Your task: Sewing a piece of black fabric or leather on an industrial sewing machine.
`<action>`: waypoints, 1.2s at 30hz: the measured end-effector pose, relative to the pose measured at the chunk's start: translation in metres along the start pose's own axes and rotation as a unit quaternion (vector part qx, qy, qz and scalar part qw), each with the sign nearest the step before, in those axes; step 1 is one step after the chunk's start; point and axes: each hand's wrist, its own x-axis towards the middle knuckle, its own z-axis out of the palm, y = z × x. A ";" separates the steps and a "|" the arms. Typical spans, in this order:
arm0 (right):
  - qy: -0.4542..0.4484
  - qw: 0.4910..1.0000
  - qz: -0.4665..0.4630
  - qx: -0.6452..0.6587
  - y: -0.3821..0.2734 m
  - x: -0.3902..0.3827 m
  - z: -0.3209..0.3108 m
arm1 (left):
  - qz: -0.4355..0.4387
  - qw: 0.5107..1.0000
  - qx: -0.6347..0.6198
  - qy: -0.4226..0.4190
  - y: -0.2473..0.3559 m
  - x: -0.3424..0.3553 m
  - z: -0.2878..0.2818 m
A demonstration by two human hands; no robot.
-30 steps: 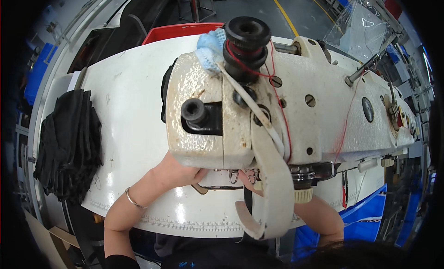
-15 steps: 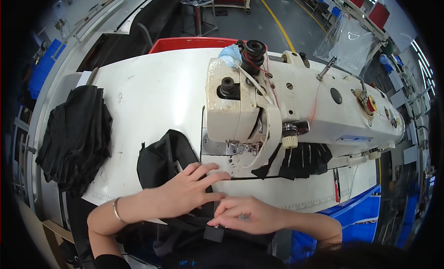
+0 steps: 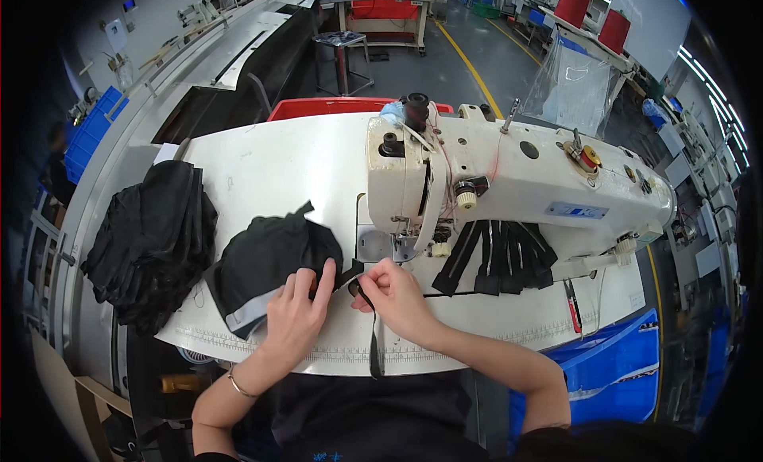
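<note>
My left hand grips the near edge of a black fabric piece with a grey band, its index finger lying along the fabric. Just right of it, my right hand pinches a narrow black strap, which hangs toward the table's front edge. Both hands are in front of the white sewing machine, below its needle plate. A stack of black fabric lies at the left. Several black strips with pale lines lie under the machine's arm.
The white tabletop has a ruler along its front. Red-handled snips lie at the right above a blue bin. A red crate sits behind the table, with a metal stool beyond. A blurred person is at the far left.
My view has pulled back from the machine head. My hands came out from behind it; the fabric piece now sits flatter on the table, and my right hand has moved up with the strap.
</note>
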 end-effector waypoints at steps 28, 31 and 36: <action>-0.094 0.627 -0.530 -0.563 0.017 -0.002 -0.049 | -0.096 0.767 -0.573 -0.273 -0.049 0.086 0.051; -0.051 0.673 -0.498 -0.544 0.019 0.015 -0.055 | -0.079 0.787 -0.564 -0.236 -0.054 0.103 0.056; -0.076 0.475 -0.458 -0.747 0.016 0.019 -0.085 | 0.046 0.890 -0.451 -0.042 -0.036 0.124 0.091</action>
